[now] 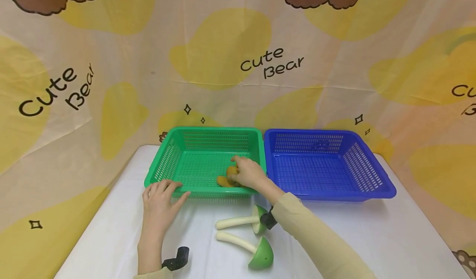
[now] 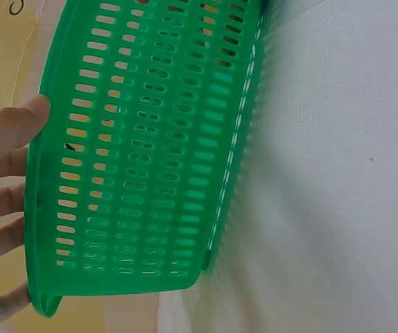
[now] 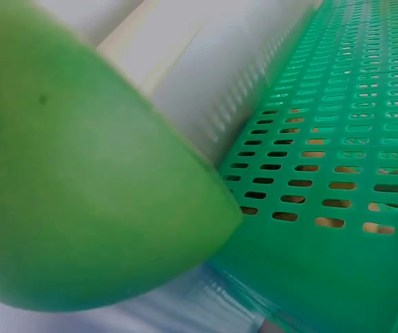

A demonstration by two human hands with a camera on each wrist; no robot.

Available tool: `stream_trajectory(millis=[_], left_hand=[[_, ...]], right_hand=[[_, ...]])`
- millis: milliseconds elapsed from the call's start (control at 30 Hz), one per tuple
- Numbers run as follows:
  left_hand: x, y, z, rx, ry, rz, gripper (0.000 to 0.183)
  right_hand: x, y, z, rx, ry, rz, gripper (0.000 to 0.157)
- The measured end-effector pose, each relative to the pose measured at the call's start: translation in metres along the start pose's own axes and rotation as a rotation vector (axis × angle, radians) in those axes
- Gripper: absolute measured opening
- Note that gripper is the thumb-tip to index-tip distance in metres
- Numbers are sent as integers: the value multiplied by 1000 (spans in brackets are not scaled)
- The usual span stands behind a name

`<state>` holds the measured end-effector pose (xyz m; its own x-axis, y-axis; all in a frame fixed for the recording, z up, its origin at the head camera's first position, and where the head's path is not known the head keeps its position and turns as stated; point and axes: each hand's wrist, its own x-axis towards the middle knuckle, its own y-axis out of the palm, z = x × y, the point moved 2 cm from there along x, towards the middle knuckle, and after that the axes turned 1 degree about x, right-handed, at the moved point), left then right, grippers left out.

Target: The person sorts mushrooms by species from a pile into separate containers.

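My right hand (image 1: 250, 172) reaches over the front rim into the green basket (image 1: 223, 190). Its thumb and fingers hold a rounded orange-brown piece (image 1: 232, 170), whose kind I cannot tell. Beside it another orange-brown piece (image 1: 224, 182) lies on the basket floor. At the basket's front left corner, my left hand (image 1: 160, 200) grips the rim, thumb outside and fingertips over the edge. In the left wrist view the thumb (image 2: 12, 128) touches the green rim. Neither the held piece nor the right hand's grip shows in the right wrist view.
Two green-capped mushrooms with pale stems, one upper (image 1: 238, 222) and one lower (image 1: 262, 254), lie on the white table (image 1: 201, 258) under the right forearm. A blue basket (image 1: 331, 194) stands right of the green one. A printed cloth (image 1: 223, 97) hangs behind both.
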<state>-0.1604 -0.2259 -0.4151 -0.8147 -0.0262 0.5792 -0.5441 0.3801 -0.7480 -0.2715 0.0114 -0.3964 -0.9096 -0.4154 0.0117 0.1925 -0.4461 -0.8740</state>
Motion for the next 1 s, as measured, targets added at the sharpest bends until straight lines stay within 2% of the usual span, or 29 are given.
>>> stream_trajectory(millis=[333, 600, 833, 1000], left_hand=[[0, 0, -1, 3, 11, -4, 32], [-1, -1, 0, 7, 1, 9, 32], [-1, -2, -1, 1, 5, 6, 32], [-1, -2, -1, 3, 3, 16, 32]], right_hand=[[-9, -15, -1, 25, -28, -44, 48], [-17, -22, 5, -13, -37, -97, 40], [-25, -29, 8, -27, -52, -142, 39], [-35, -36, 10, 3, -55, -183, 40]])
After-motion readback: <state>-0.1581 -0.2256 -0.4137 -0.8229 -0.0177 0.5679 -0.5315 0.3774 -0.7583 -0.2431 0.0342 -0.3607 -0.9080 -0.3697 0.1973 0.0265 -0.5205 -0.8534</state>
